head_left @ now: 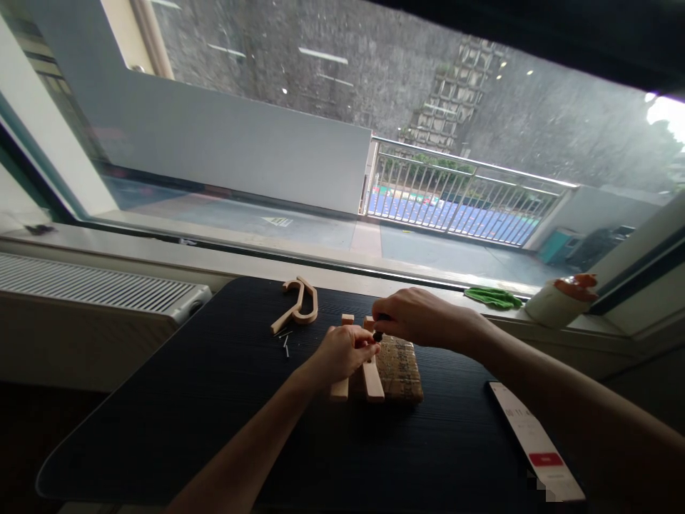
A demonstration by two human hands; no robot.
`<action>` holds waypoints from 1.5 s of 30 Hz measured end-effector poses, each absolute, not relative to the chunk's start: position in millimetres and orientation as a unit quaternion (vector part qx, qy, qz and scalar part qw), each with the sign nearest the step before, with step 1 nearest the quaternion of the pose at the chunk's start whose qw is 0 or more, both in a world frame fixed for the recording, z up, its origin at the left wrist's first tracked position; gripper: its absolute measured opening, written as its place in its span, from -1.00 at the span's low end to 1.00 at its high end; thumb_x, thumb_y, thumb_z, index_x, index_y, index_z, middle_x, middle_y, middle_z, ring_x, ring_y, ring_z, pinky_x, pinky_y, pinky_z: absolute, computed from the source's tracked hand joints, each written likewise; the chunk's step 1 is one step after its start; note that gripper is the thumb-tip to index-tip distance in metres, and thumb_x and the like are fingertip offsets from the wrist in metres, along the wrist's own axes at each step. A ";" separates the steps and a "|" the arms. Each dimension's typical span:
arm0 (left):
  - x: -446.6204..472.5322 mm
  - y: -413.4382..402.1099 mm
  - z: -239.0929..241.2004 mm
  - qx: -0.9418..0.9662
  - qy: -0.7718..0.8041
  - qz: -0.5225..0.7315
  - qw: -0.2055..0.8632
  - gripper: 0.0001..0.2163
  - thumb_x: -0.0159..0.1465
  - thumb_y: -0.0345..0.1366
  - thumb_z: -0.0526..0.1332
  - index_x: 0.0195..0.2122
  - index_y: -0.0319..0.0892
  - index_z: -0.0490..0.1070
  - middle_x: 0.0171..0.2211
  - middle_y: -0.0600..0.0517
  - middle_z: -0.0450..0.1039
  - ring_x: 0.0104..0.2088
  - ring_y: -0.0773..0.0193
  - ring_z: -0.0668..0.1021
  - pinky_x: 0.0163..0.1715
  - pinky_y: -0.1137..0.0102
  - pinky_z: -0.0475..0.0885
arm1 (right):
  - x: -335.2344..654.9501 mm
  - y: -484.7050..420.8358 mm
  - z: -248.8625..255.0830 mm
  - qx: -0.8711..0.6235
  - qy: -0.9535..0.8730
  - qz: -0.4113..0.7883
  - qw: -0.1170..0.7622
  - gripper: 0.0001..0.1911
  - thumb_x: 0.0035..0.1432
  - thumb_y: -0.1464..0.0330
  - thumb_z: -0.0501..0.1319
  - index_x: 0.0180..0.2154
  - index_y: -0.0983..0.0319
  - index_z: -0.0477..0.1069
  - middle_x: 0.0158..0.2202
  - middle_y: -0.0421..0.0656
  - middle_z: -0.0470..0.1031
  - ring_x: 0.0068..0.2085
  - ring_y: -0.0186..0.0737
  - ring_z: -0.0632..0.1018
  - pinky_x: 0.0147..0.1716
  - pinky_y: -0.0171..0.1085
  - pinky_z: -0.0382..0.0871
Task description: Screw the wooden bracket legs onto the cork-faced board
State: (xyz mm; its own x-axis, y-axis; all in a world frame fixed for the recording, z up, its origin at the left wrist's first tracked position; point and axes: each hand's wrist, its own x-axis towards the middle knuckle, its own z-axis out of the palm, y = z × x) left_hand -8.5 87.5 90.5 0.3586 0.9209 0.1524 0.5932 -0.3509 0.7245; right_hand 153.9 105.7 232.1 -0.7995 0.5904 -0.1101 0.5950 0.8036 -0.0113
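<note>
My right hand is closed around the dark handle of what looks like a screwdriver, held upright and pointing down. Beneath its tip, my left hand pinches with thumb and fingers; what lies between the fingertips is hidden. A pale wooden piece lies under the fingertips, partly on a package wrapped in brown tape. Parallel to it, to the left, a second wooden bar is mostly covered by my left hand.
Two curved wooden parts and several screws lie on the black table. To the right is a phone with a lit screen. A green cloth and a white bottle rest on the windowsill. A radiator stands left.
</note>
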 end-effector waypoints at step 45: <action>-7.9 84.4 93.1 0.768 0.457 0.278 0.352 -0.78 0.24 -0.25 0.09 -0.31 -0.19 0.52 -0.36 0.00 0.54 -0.34 0.25 0.52 -0.35 0.47 0.32 | 157.7 109.5 237.4 0.333 0.942 -0.022 0.033 -0.76 0.16 0.24 0.14 -0.37 0.24 0.49 -0.50 -0.21 0.47 -0.54 -0.40 0.34 -0.56 -0.37 0.01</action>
State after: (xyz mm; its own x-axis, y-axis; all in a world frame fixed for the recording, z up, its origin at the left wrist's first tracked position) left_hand -7.9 84.4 93.1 0.4269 0.8981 0.1059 0.5068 -0.3345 0.7945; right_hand 157.7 109.5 237.4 -0.7762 0.6257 -0.0772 0.6287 0.7774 -0.0198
